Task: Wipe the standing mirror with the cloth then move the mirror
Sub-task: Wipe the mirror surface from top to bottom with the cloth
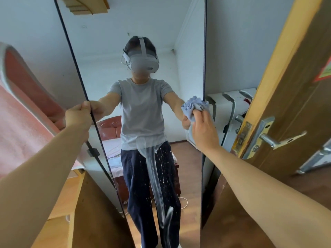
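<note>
A tall standing mirror [107, 56] with a thin dark frame fills the middle of the head view and leans slightly. It reflects a person in a grey shirt and a headset. My left hand [78, 116] grips the mirror's left edge at mid height. My right hand [204, 129] presses a crumpled pale blue cloth [193, 106] against the glass near the right edge. A wet streak with droplets [155, 176] runs down the lower part of the glass.
A brown wooden door [293, 97] with a metal lever handle [279, 140] stands open close on the right. A white radiator [227, 108] sits behind the mirror's right side. A pink mattress [21, 119] leans at the left, above a wooden cabinet [71, 212].
</note>
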Available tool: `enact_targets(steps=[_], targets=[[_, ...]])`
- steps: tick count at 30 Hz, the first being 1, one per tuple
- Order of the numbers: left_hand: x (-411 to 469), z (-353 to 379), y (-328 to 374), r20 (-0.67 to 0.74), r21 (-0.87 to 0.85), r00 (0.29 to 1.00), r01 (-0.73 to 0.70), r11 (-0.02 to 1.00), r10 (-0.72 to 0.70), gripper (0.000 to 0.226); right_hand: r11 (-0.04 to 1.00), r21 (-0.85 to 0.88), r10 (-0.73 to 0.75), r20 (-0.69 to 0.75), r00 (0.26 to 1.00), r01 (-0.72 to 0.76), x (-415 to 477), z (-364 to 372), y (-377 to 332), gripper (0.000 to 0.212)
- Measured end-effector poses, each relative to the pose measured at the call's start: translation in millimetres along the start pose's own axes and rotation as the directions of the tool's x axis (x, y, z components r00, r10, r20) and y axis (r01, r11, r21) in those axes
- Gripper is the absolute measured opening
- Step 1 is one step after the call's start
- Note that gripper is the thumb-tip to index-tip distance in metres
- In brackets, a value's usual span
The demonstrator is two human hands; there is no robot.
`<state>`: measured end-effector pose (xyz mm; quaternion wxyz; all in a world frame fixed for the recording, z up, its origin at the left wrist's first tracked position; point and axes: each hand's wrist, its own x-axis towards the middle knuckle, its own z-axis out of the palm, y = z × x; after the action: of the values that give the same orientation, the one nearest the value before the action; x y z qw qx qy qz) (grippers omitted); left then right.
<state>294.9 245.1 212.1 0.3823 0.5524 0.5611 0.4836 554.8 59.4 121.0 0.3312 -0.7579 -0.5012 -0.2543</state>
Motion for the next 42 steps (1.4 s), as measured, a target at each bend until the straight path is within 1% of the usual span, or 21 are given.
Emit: enact_targets(steps=[4,6,8,10,12,15,19,20,22,24,26,28,31,34,37,39,42], targets=[[-4,0,2,-0.002,-0.004,0.999,0.053,0.999,-0.053,0.03,0.999,0.028,0.039,0.018,0.999,-0.039,2,-3,-4,0.034],[-12,-2,-3,-0.015,0.021,1.0,0.022,1.0,-0.022,0.029,0.998,0.036,0.05,0.021,0.999,-0.05,1,-4,-4,0.033],[-21,-3,-12,-0.046,0.045,0.998,-0.043,0.998,0.045,0.027,0.996,0.046,0.07,0.025,0.997,-0.071,-1,-3,-1,0.031],[-30,-4,-23,-0.083,0.067,0.995,-0.053,0.996,0.058,0.026,0.994,0.059,0.092,0.019,0.996,-0.093,-4,-2,1,0.026],[-36,-3,-36,-0.101,0.074,0.995,-0.01,0.997,0.018,0.025,0.99,0.066,0.121,0.032,0.992,-0.123,-7,0,1,0.026],[-45,-2,-50,-0.069,0.076,0.996,0.064,0.995,-0.059,0.028,0.986,0.061,0.154,0.038,0.987,-0.156,-12,2,0,0.026],[-45,-3,-58,-0.038,0.04,0.992,0.123,0.992,-0.122,0.028,0.981,0.071,0.18,0.018,0.984,-0.181,-18,7,-13,0.023],[-44,-4,-59,-0.022,0.018,0.989,0.147,0.989,-0.147,0.028,0.983,0.089,0.16,0.022,0.987,-0.161,-20,10,-20,0.023],[-41,-5,-58,0.013,-0.02,0.982,0.19,0.982,-0.19,0.027,0.992,0.101,0.072,0.036,0.997,-0.075,-24,19,-37,0.023],[-40,-6,-58,0.035,-0.017,0.978,0.207,0.978,-0.207,0.027,0.995,0.103,-0.015,0.057,0.998,0.009,-26,32,-57,0.021],[-38,-6,-58,0.049,-0.022,0.975,0.218,0.976,-0.217,0.028,0.987,0.147,-0.076,0.07,0.995,0.065,-25,45,-79,0.021],[-36,-6,-58,0.063,-0.036,0.971,0.233,0.972,-0.231,0.024,0.972,0.198,-0.147,0.09,0.985,0.126,-25,54,-102,0.025],[-35,-6,-59,0.092,-0.054,0.964,0.254,0.966,-0.249,0.018,0.941,0.249,-0.271,0.145,0.952,0.23,-27,64,-138,0.026],[-32,-9,-61,0.16,-0.085,0.94,0.318,0.944,-0.302,0.03,0.917,0.263,-0.364,0.237,0.901,0.301,-25,71,-175,0.037],[-34,-10,-58,0.185,-0.06,0.919,0.364,0.929,-0.348,0.029,0.883,0.301,-0.45,0.323,0.833,0.36,-29,77,-201,0.039],[-35,-10,-55,0.159,-0.037,0.921,0.366,0.93,-0.356,0.034,0.862,0.352,-0.474,0.307,0.825,0.364,-32,78,-207,0.041],[-34,-9,-56,0.163,0.0,0.926,0.345,0.939,-0.34,0.033,0.832,0.327,-0.54,0.297,0.788,0.447,-36,79,-201,0.039]])
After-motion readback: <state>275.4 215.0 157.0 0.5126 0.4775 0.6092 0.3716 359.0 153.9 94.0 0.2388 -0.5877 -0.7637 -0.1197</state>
